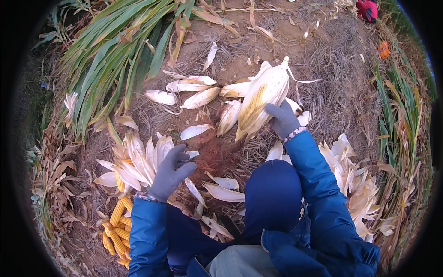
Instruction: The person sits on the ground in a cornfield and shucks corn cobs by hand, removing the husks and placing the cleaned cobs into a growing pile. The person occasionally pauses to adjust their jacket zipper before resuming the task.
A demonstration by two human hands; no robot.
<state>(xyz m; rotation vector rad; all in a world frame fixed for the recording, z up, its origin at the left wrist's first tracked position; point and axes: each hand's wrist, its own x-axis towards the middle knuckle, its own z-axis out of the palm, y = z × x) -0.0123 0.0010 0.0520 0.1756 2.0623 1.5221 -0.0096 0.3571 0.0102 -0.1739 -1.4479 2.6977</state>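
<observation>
In my right hand (282, 121), wearing a grey glove, is a large ear of corn in its pale husk (264, 98). My fingers close on its right side, and its stalk end points up and away. My left hand (171, 174), also gloved, hovers near a bunch of peeled husks (134, 159). Its fingers are apart and slightly bent, with nothing seen between them. More unhusked ears (201, 98) lie on the ground just beyond my hands. Peeled yellow cobs (119, 231) are heaped beside my left forearm.
Long green corn stalks (124, 46) lie at the far left. Loose husks (224, 191) and reddish corn silk (214, 154) cover the soil before my knees. Another husk pile (357, 194) sits beyond my right arm. Something red (367, 10) shows at the far right.
</observation>
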